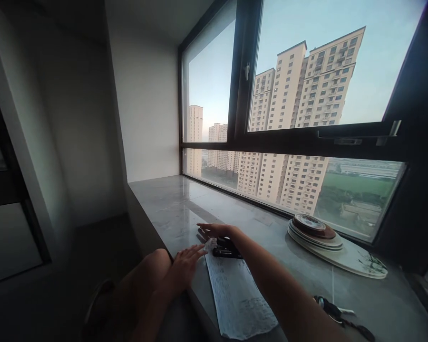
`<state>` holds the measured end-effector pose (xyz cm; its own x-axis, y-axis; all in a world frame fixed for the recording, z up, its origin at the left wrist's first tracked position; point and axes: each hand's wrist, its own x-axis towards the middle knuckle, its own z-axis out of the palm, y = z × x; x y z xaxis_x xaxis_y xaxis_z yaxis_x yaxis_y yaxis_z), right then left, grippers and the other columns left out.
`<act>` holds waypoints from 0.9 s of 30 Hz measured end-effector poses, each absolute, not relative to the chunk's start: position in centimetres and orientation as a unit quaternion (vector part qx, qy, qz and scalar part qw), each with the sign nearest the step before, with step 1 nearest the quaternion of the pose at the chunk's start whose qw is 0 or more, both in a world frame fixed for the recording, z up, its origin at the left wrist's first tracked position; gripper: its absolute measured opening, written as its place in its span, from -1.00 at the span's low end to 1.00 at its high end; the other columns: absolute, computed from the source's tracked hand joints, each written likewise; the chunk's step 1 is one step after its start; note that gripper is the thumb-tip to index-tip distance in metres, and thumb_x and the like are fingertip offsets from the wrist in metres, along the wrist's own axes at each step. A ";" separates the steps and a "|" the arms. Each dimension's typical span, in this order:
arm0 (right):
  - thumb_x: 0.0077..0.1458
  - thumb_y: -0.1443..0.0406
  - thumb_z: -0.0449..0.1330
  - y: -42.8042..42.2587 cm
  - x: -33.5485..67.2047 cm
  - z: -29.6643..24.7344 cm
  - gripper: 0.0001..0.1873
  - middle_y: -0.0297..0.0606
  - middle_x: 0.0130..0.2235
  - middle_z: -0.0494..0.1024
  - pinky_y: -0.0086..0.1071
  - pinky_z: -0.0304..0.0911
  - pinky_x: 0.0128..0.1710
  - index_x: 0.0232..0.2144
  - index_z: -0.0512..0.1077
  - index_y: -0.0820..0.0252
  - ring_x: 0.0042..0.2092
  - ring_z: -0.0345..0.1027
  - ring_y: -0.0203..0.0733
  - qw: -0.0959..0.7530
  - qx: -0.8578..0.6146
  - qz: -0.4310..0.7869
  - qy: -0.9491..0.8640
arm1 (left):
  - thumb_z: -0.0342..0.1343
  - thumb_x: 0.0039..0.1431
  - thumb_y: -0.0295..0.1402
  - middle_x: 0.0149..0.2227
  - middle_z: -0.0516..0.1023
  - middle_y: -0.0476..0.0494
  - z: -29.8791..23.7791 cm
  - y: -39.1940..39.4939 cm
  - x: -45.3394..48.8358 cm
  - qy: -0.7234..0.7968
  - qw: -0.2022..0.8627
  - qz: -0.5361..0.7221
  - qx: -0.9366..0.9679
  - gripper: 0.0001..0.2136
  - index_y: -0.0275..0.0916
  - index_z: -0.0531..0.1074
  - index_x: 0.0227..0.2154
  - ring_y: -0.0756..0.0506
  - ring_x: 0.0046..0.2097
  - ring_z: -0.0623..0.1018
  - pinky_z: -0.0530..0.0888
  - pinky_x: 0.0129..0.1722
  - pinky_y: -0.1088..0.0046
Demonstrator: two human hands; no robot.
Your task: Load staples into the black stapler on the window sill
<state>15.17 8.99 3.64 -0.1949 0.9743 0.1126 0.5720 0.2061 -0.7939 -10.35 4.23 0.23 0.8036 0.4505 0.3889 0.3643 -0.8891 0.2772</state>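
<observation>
A long sheet of paper [235, 294] covered in rows of faint writing lies on the grey stone sill, its far end crumpled. Across that end rests a black stapler [228, 254], its back part hidden by my right wrist. My right hand [219, 231] is over the stapler, palm down, with its fingers stretched out to the left; whether the palm presses on it I cannot tell. Flat on the sill's near edge is my left hand [187, 261], fingers extended, their tips at the paper's crumpled corner.
A stack of plates [314, 232] sits on an oval platter [364, 261] by the window at the right. A bunch of keys [330, 308] lies closer, beside my right forearm. The sill [171, 204] drops off on the left, near my bent knee [157, 263].
</observation>
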 end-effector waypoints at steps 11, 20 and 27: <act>0.01 0.05 0.33 -1.4 17.7 5.8 -0.47 -0.22 -0.06 0.58 -0.33 0.31 -0.10 0.02 0.46 0.09 -0.09 0.45 -0.11 0.279 -0.498 0.192 -0.798 | -0.16 0.17 -0.66 0.31 0.26 0.08 0.2 2.5 -8.7 0.173 0.133 0.177 0.960 -0.36 0.19 0.32 0.16 -0.16 0.33 0.24 0.22 0.27 0.05; 0.03 0.24 0.27 -4.6 20.5 5.9 -0.58 -0.25 -0.20 0.60 -0.35 0.29 -0.15 -0.02 0.46 0.18 -0.20 0.45 -0.15 0.384 -0.574 0.068 -0.720 | 0.15 0.16 -0.23 0.20 0.42 -0.07 0.5 0.4 -8.3 0.219 0.158 0.229 0.935 -0.76 -0.04 0.49 -0.10 -0.23 0.24 0.35 0.20 0.26 0.02; -0.14 0.29 0.29 -6.6 28.2 5.9 -0.63 -0.24 -0.34 0.62 -0.35 0.27 -0.22 -0.19 0.59 0.21 -0.31 0.45 -0.12 0.264 -0.686 -0.003 -0.677 | 0.06 0.22 -0.26 0.22 0.37 -0.10 0.0 1.0 -8.7 0.226 0.169 0.230 0.931 -0.76 -0.06 0.44 -0.06 -0.22 0.26 0.31 0.25 0.24 0.06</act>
